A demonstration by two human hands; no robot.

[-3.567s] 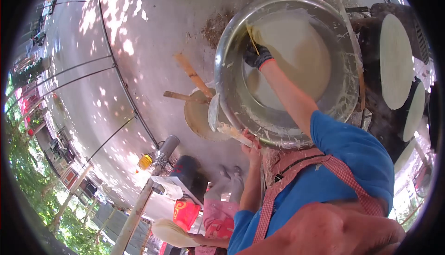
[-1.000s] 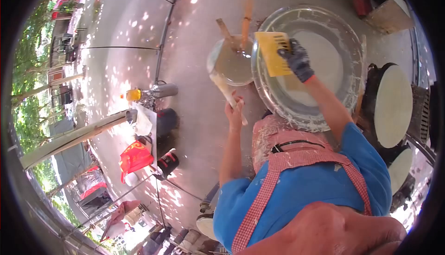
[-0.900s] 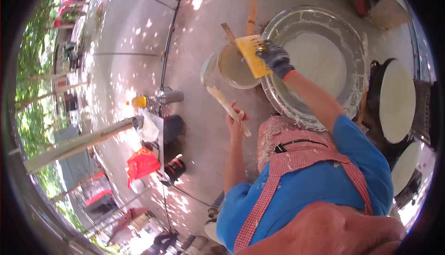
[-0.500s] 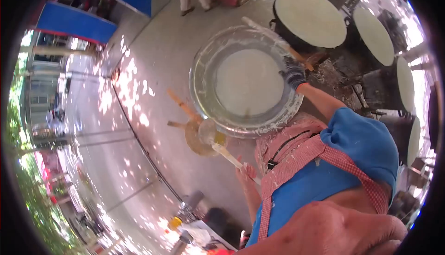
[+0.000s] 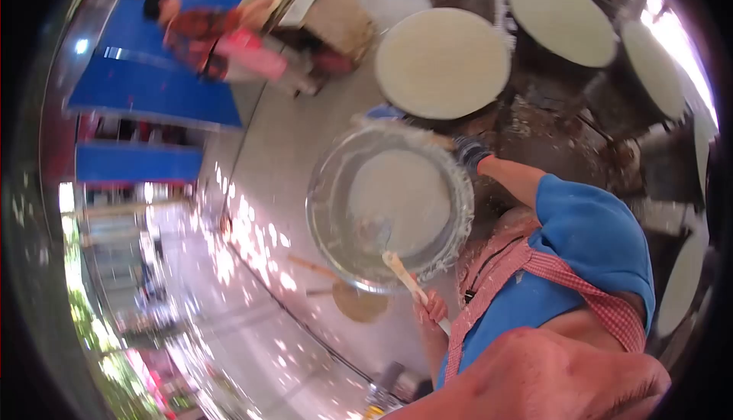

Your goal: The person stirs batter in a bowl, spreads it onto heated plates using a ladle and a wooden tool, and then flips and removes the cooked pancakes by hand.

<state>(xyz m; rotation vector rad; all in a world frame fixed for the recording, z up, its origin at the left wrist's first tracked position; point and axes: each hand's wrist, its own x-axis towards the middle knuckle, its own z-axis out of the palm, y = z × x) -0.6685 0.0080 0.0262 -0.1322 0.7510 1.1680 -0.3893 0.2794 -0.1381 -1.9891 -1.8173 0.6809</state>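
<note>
A wide metal basin (image 5: 319,225) holds white batter (image 5: 408,195), with smears along its rim. My bare left hand (image 5: 432,309) is closed round the pale handle of a ladle (image 5: 398,269). The ladle's bowl dips into the batter near the basin's lower edge. My right hand (image 5: 472,153), in a dark striped glove, is at the basin's far right rim. Its fingers look closed on the end of a batter-coated wooden stick (image 5: 401,131) that lies across the rim; the grip is partly hidden and blurred.
Several round griddles, including the nearest griddle (image 5: 443,63), stand to the right with pale tops. A round tan board with a handle (image 5: 360,303) shows below the basin. A person (image 5: 221,42) works beside a box-like stand (image 5: 332,19). A hose (image 5: 305,328) crosses the floor.
My left hand has brought the ladle from outside the basin, over the tan board, into the batter. The view has turned, bringing the other person's upper body into sight.
</note>
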